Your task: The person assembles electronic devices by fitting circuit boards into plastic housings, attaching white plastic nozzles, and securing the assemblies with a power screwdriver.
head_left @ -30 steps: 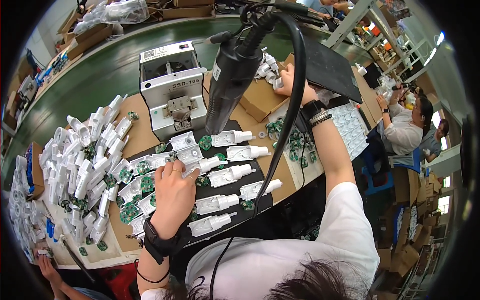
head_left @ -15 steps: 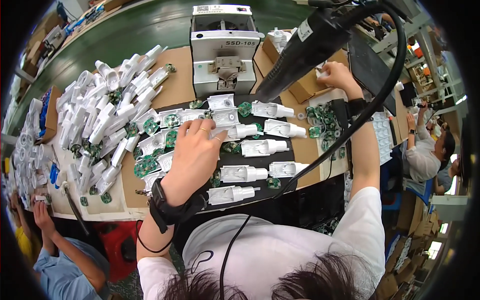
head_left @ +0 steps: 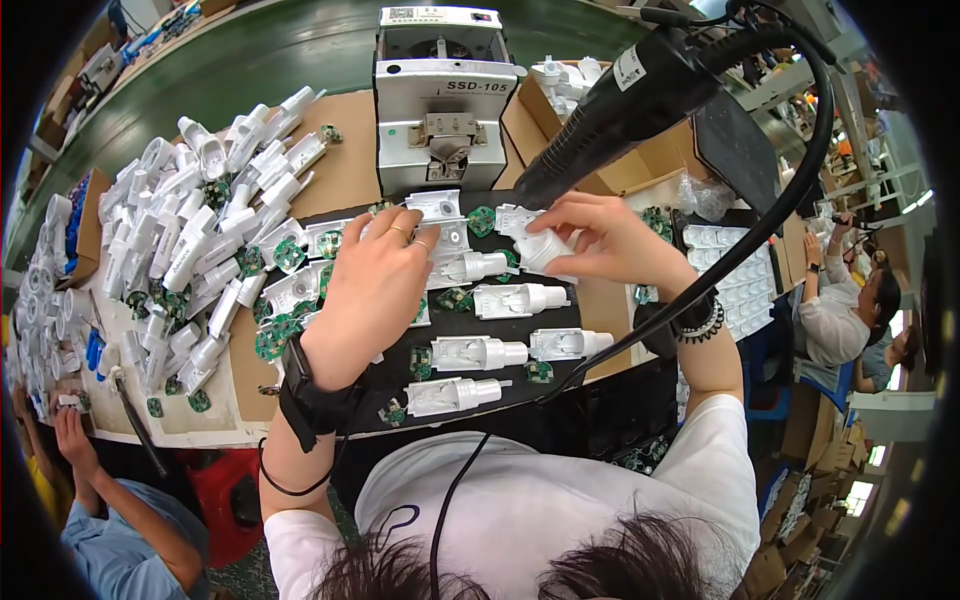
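Head view: A workbench (head_left: 215,410) is seen from above, with hours read from the middle of the view.
Left hand (head_left: 380,270): At 10 o'clock, open white shells (head_left: 480,352) are reached over by bent fingers set close together, two of them ringed; whether anything is pinched beneath cannot be told.
Right hand (head_left: 610,240): At 2 o'clock, a white part (head_left: 543,250) is pinched between thumb and curled fingers, just beside an open shell.
Mat (head_left: 450,328): From the middle toward 6 o'clock, shells are laid out on black, nozzles pointed toward 3 o'clock, green boards (head_left: 455,300) set among them.
Machine (head_left: 440,110): 12 o'clock is filled by a white, dark-sided unit.
Black tool (head_left: 610,110): At 1 o'clock, it is hung aslant, its lower end angled toward 7 o'clock, near the right hand.
Box (head_left: 650,165): White pieces are held in cardboard at 1 o'clock, behind the tool.
Heap (head_left: 190,240): Toward 9 o'clock, more shells are piled with boards.
Co-worker (head_left: 130,535): A blue-clad person is seen at 8 o'clock.
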A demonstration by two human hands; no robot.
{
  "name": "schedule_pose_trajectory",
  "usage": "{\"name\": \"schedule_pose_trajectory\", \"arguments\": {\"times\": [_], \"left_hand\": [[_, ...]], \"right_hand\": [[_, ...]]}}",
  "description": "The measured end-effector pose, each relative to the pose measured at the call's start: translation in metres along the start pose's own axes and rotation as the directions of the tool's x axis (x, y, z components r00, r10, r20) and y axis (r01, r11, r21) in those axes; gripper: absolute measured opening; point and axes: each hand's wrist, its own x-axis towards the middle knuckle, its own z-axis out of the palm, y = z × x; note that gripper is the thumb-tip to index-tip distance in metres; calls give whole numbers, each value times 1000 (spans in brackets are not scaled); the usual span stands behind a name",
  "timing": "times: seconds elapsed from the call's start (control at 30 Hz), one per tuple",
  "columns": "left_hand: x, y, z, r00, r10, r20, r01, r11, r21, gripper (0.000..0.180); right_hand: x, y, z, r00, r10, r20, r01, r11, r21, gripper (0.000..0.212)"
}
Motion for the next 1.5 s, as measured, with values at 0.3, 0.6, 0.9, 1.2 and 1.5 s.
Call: {"name": "schedule_pose_trajectory", "arguments": {"times": [0.3, 0.6, 0.9, 1.2, 1.5], "left_hand": [[-1, -3, 11, 998, 32, 45, -31, 999, -34, 36], [-4, -4, 18, 999, 15, 40, -13, 999, -41, 36], [-7, -1, 23, 999, 1, 52, -1, 1000, 9, 36], [-4, 8, 26, 999, 11, 50, -11, 1000, 11, 38], [-2, 8, 27, 996, 5, 86, -8, 999, 43, 46]], "right_hand": [[21, 21, 40, 953, -150, -264, 120, 985, -124, 42], [40, 25, 54, 921, -309, -239, 241, 930, -277, 37], [45, 23, 51, 937, -332, -112, 271, 890, -367, 34], [46, 13, 47, 938, -344, -44, 261, 782, -566, 34], [23, 22, 14, 892, -432, -134, 331, 825, -459, 34]]}}
